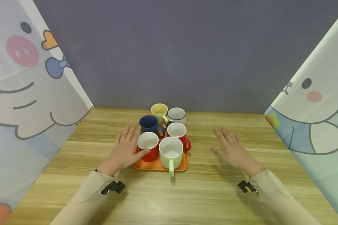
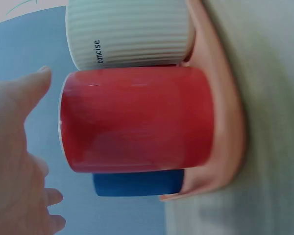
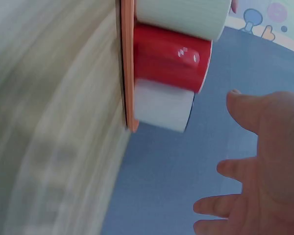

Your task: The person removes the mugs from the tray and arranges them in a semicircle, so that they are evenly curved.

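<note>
Several mugs stand upright, close together, on an orange tray (image 1: pixel 152 168). My left hand (image 1: pixel 125 151) hovers at the tray's left side, fingers extended and thumb spread above the front red mug (image 1: pixel 150 155); the left wrist view shows a gap between hand and mug. Beside that mug is a ribbed pale green mug (image 2: pixel 132 34) marked "concise", its handle facing me. Behind them are a blue mug (image 1: pixel 148 125), a second red mug (image 3: pixel 171 58), a yellow mug (image 1: pixel 159 117) and a white mug (image 3: pixel 161 105) with a dark rim. Right of the tray, my right hand (image 1: pixel 233 151) is held spread, touching nothing.
The tray rests on a wood-grain table (image 1: pixel 169 200). A grey-blue panel (image 1: pixel 180 56) rises behind the table's far edge. Cartoon-printed curtains hang at the left (image 1: pixel 39 93) and right (image 1: pixel 321 103). A dark strap mount (image 1: pixel 112 187) sits on each wrist.
</note>
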Demonstrator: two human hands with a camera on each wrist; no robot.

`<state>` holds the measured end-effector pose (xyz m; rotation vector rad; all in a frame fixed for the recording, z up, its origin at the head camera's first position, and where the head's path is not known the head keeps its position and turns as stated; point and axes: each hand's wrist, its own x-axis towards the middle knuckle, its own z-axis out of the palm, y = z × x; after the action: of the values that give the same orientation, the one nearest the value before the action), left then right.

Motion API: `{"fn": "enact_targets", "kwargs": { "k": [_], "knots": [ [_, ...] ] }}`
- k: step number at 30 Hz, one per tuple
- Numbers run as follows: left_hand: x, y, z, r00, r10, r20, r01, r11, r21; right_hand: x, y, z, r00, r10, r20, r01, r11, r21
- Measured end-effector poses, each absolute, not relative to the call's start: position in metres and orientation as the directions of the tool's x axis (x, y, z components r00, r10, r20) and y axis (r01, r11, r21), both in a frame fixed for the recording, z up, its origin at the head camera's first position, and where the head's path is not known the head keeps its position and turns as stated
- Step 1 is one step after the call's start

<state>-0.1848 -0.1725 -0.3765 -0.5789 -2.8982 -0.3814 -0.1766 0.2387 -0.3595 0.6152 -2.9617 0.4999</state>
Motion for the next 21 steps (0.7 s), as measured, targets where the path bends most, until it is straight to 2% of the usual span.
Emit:
{"fn": "enact_targets", "kwargs": {
  "k": [6,16,21],
  "knots": [
    [-0.177,-0.181,-0.392,-0.931,0.303,0.203,0.359,0.859,0.365,-0.170,0.228,-0.370,-0.909,-0.370,0.193,-0.417,0.836,-0.357],
    [-0.164,-0.192,-0.407,-0.979,0.196,0.060,0.194,0.792,0.579,-0.161,0.208,-0.390,-0.885,-0.383,0.264,-0.464,0.753,-0.467],
    [-0.162,-0.196,-0.421,-0.976,0.201,0.081,0.202,0.711,0.673,-0.155,0.195,-0.399,-0.863,-0.405,0.303,-0.506,0.702,-0.502]
  ]
}}
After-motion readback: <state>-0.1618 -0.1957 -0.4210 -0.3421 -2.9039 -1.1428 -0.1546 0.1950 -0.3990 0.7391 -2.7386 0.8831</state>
